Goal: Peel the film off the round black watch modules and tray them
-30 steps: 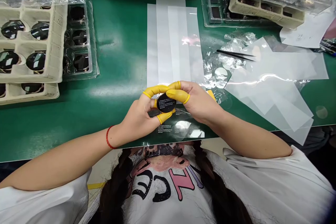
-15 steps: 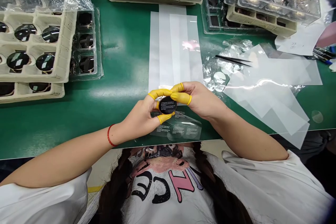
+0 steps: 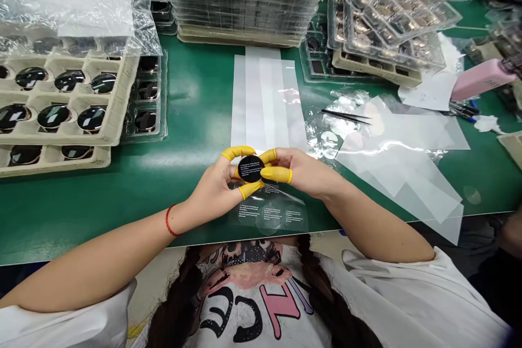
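Observation:
Between my hands is a round black watch face with small white printed text, tilted toward me. My left hand, in yellow finger cots, grips it round its left side, with fingers above and thumb below. The cotted thumb and fingers of my right hand close on its right edge. Just under the hands lies a clear film sheet with printed text labels, partly covered by the fingers. White paper strips lie behind the hands.
Cream trays of round watch faces stand at left. A tall tray stack is at the back, more clear trays at back right. Black tweezers, translucent sheets and a pink bottle lie to the right.
The view has tilted up, showing more of the back of the bench. Both hands still hold the watch face; my right thumb has slid lower, to its right edge.

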Tool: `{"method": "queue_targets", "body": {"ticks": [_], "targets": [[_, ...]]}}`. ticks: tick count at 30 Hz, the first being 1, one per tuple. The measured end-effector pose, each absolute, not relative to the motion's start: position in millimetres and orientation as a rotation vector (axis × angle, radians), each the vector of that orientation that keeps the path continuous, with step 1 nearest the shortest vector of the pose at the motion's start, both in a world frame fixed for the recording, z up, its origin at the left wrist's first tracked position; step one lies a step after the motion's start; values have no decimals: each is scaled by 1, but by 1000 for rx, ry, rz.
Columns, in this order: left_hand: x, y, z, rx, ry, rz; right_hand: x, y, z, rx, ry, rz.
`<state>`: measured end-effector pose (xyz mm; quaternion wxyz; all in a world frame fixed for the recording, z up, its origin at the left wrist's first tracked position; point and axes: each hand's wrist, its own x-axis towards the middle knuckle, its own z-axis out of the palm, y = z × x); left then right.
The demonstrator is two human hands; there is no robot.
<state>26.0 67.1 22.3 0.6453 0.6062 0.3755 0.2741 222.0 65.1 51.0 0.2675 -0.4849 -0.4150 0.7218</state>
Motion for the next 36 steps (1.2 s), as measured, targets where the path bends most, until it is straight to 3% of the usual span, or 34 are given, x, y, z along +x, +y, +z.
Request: {"method": "queue_targets", "body": {"ticks": [22,36], "targets": [[30,72,32,1346,888,676,223,65,47,-1109,-1168,1961],[34,75,16,1432,779,727,219,59,32,-1223,-1303,1763]]}}
